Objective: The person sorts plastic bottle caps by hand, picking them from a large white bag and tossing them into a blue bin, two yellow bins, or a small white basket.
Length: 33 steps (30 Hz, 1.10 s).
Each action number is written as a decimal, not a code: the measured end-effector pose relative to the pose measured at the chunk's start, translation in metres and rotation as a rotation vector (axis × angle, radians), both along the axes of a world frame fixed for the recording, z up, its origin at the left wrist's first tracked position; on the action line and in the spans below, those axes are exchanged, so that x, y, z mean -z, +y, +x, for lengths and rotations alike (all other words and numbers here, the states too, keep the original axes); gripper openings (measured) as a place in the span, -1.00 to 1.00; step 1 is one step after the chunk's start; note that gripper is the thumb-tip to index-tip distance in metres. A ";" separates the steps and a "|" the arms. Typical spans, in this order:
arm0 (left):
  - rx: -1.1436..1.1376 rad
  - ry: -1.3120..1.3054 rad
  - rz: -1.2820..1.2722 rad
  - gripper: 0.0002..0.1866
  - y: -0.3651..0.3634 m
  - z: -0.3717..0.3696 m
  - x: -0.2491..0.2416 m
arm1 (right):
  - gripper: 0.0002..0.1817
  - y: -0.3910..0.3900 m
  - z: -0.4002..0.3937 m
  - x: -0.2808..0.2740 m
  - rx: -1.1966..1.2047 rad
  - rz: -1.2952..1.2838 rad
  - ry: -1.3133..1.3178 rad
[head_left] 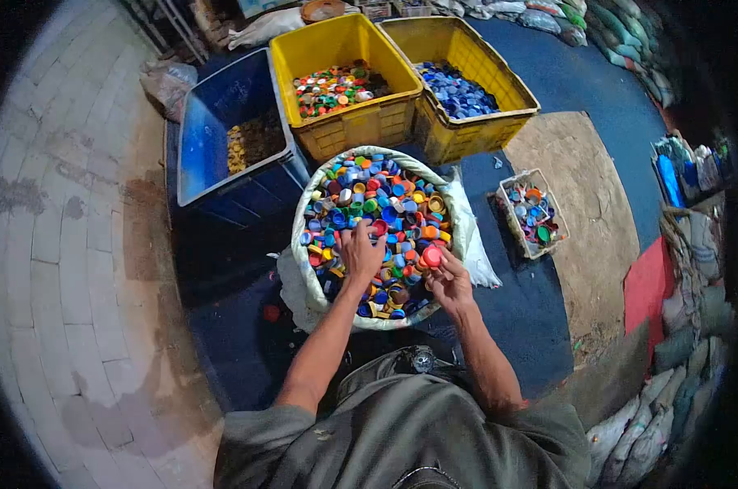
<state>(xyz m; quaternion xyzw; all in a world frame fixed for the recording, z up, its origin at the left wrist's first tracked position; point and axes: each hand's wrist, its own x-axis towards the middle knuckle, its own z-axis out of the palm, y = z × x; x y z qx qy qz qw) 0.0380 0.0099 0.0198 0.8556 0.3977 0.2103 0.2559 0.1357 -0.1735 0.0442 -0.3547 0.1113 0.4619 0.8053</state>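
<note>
Over one white woven sack [463, 213] of mixed plastic caps: left hand [361, 254] spread flat; right hand [449, 277] pinching one red plastic bottle cap [431, 256]; three large crates behind.

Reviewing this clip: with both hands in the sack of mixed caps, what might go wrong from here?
1. The right hand pinches a red cap only at its fingertips; it may slip back into the mixed pile.
2. The sack is heaped to its soft rolled rim, so the left hand raking through could push caps onto the floor.
3. The bins stand close together, so a tossed cap could land in the wrong one.
</note>
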 end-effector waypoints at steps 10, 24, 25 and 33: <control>0.061 0.209 -0.001 -0.54 0.016 0.024 0.022 | -0.56 -0.048 -0.008 0.028 0.138 0.143 0.151; -0.016 -1.010 -1.385 -0.72 0.027 -0.033 -0.031 | -0.75 -0.030 0.004 0.024 0.120 -0.114 0.144; -0.020 -1.093 -1.450 -0.73 0.025 -0.043 -0.039 | -0.76 -0.024 0.002 0.018 0.112 -0.113 0.139; -0.235 -1.567 -1.759 -0.75 0.006 -0.116 -0.029 | -0.70 0.016 -0.021 0.023 -0.273 -0.275 -0.310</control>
